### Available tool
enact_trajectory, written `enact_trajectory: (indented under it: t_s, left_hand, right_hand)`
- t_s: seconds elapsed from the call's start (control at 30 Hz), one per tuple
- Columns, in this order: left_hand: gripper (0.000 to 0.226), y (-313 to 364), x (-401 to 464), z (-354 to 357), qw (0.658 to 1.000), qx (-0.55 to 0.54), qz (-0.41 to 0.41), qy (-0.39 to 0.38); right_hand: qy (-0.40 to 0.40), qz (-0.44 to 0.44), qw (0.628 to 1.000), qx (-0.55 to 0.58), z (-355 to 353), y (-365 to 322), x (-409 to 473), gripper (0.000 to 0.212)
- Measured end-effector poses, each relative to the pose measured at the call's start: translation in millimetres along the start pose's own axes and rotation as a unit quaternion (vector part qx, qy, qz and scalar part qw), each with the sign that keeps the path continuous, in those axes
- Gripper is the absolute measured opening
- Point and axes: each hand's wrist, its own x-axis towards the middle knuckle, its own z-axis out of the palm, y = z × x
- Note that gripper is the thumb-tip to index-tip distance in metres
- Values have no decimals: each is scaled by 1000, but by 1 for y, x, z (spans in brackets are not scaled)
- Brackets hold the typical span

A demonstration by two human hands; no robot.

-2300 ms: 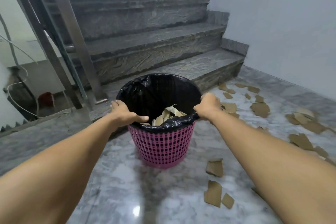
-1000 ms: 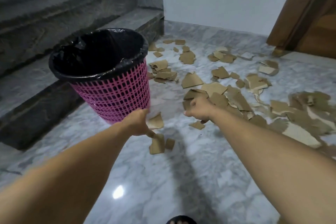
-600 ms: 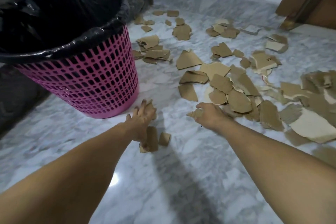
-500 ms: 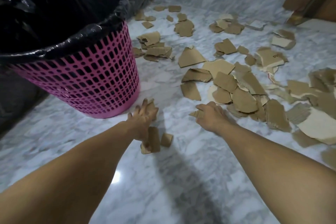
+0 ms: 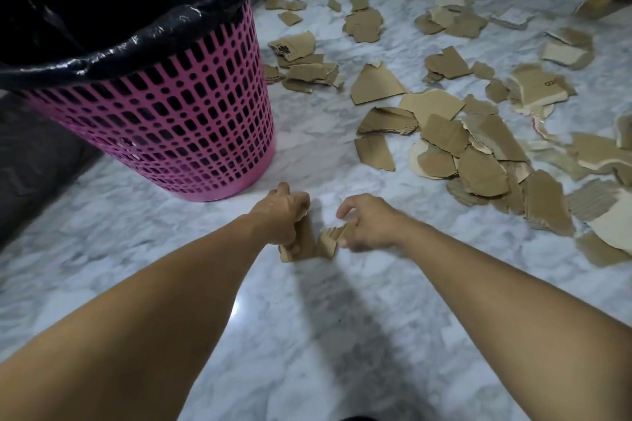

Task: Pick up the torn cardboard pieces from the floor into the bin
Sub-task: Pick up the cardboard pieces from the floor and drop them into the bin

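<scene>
Centrally, left hand (image 5: pixel 284 215) grips cardboard piece (image 5: pixel 302 244); right hand (image 5: pixel 367 225) pinches ridged scrap (image 5: pixel 330 239). Light, stiff, thin; pinch edges. Bin (image 5: pixel 164 120) upper left.

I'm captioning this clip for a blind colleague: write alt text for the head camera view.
Two bare arms reach down to a marble floor; the left hand grips a cardboard piece and the right hand pinches another scrap. A pink bin with a black liner stands left; torn cardboard litters the right.
</scene>
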Motion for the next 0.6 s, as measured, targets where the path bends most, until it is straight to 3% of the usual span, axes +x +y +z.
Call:
enact_trajectory:
  t_s: [0.1, 0.17, 0.33, 0.6]
  left_hand:
    - [61, 1, -5, 5, 999, -46, -11, 12]
    - [59, 3, -8, 9, 997, -64, -29, 18]
    - [47, 13, -11, 11, 995, -81, -64, 15]
    - [25, 26, -14, -4, 967, -236, -52, -76]
  right_hand:
    - [49, -13, 990, -132, 24, -4, 2, 55]
    - [99, -24, 979, -175, 38, -3, 4, 47]
    - [123, -22, 979, -160, 51, 0, -1, 14]
    - [141, 40, 986, -84, -11, 26, -35, 22]
